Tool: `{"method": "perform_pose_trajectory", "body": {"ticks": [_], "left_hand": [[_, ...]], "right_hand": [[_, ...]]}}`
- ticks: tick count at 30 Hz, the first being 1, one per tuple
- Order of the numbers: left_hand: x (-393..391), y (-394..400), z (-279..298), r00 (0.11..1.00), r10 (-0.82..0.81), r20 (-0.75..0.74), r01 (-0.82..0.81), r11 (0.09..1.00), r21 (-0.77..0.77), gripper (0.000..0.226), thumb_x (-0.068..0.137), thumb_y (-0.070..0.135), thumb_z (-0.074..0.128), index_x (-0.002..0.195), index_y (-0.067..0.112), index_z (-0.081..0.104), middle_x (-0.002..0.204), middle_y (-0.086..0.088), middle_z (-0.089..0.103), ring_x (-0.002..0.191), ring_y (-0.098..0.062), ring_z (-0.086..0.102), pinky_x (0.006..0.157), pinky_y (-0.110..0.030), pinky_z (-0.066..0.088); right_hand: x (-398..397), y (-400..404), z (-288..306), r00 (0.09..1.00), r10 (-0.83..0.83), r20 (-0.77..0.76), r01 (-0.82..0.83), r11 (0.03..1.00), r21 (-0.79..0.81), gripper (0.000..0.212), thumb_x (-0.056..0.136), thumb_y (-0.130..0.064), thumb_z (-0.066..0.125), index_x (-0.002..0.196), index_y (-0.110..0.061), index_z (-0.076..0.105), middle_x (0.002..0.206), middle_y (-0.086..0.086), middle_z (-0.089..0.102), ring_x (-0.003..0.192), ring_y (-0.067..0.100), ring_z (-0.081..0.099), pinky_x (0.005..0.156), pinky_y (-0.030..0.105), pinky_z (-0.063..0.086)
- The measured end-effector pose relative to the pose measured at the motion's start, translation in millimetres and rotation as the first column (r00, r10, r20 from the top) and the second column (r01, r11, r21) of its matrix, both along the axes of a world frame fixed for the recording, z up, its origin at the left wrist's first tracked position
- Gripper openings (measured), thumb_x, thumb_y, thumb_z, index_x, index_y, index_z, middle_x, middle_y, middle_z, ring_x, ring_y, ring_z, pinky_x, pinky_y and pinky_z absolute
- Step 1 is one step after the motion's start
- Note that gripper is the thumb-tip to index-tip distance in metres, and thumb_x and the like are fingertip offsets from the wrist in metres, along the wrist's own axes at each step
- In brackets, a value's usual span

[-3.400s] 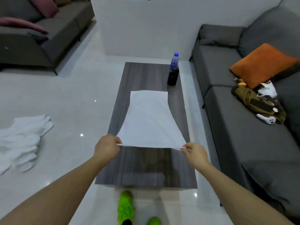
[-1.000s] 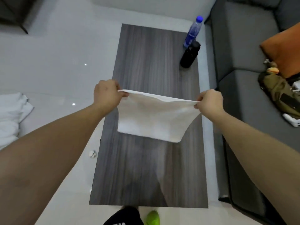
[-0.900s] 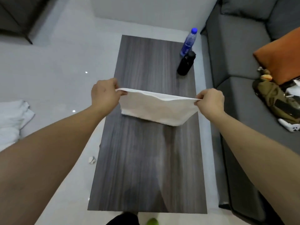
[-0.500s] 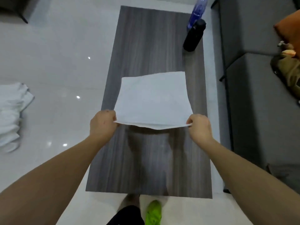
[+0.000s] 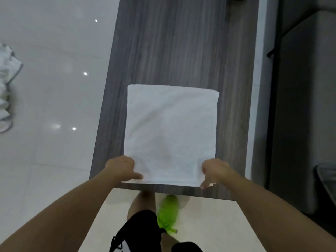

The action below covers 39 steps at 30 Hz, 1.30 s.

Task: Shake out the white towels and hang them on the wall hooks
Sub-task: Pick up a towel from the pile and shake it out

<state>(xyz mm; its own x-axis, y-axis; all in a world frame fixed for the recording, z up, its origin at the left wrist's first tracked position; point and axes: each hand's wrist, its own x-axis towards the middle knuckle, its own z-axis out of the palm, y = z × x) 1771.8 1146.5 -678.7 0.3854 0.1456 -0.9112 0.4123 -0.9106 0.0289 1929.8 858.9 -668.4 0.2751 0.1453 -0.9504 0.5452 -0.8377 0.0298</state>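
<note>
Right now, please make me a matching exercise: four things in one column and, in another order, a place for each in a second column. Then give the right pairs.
Things:
1. white towel
2. pile of white towels
3. green shoe
4. left hand

Places:
A. on the pale floor at the left edge of the picture
B. at the towel's near left corner
C. flat on the grey wooden table
D. on the floor below the table's near edge

Pairs: 1-C, 2-A, 3-D, 4-B
</note>
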Motion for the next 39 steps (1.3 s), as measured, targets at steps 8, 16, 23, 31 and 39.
{"method": "perform_pose_trajectory", "body": {"ticks": [8, 16, 23, 31, 39], "left_hand": [[147.5, 13.8, 7.4, 0.800, 0.185, 0.571, -0.193, 0.980, -0.048, 0.036, 0.100, 0.038, 0.049, 0.126, 0.016, 0.059, 0.127, -0.006, 0.055, 0.114, -0.026, 0.053, 0.088, -0.039, 0.050], [200.7, 48.1, -51.4, 0.838, -0.025, 0.545, 0.009, 0.999, 0.032, 0.066, 0.100, 0.054, 0.027, 0.156, 0.031, 0.000, 0.165, 0.004, -0.008, 0.151, -0.025, -0.007, 0.119, -0.055, 0.002], [171.1, 109.4, -67.4, 0.875, 0.021, 0.484, -0.106, 0.983, 0.148, 0.096, 0.081, 0.088, 0.010, 0.152, 0.032, -0.021, 0.158, 0.013, -0.029, 0.149, -0.019, -0.020, 0.118, -0.058, -0.006], [238.8, 61.2, -39.5, 0.698, -0.054, 0.714, -0.032, 0.994, 0.106, 0.044, 0.092, 0.033, 0.059, 0.133, 0.016, 0.053, 0.137, -0.008, 0.048, 0.127, -0.030, 0.041, 0.112, -0.045, 0.027], [257.8, 30.3, -34.5, 0.820, -0.063, 0.568, -0.015, 0.991, 0.132, 0.018, 0.090, 0.022, 0.060, 0.106, 0.016, 0.056, 0.103, -0.008, 0.061, 0.093, -0.028, 0.055, 0.077, -0.038, 0.040]], "right_hand": [[81.8, 125.4, -10.4, 0.866, -0.360, 0.346, 0.108, 0.812, 0.573, 0.035, 0.096, -0.041, 0.054, 0.118, -0.014, 0.060, 0.110, 0.010, 0.061, 0.104, 0.030, 0.056, 0.078, 0.036, 0.046], [134.5, 161.7, -68.0, 0.890, -0.138, 0.435, -0.113, 0.857, 0.504, 0.066, 0.101, -0.059, 0.019, 0.157, -0.029, 0.001, 0.166, 0.000, -0.007, 0.152, 0.024, -0.007, 0.121, 0.048, -0.001], [162.4, 84.0, -72.9, 0.858, -0.138, 0.495, -0.078, 0.917, 0.391, 0.078, 0.093, -0.073, 0.003, 0.155, -0.029, -0.017, 0.163, -0.003, -0.022, 0.150, 0.026, -0.020, 0.122, 0.047, -0.007], [174.7, 150.0, -52.4, 0.797, -0.249, 0.550, -0.174, 0.778, 0.604, 0.036, 0.094, -0.022, 0.055, 0.130, -0.017, 0.056, 0.133, 0.004, 0.054, 0.121, 0.031, 0.048, 0.111, 0.045, 0.030], [175.2, 175.9, -49.8, 0.879, -0.182, 0.442, -0.098, 0.835, 0.541, 0.019, 0.091, -0.037, 0.061, 0.103, -0.022, 0.062, 0.093, 0.001, 0.056, 0.091, 0.025, 0.053, 0.081, 0.035, 0.035]]}}
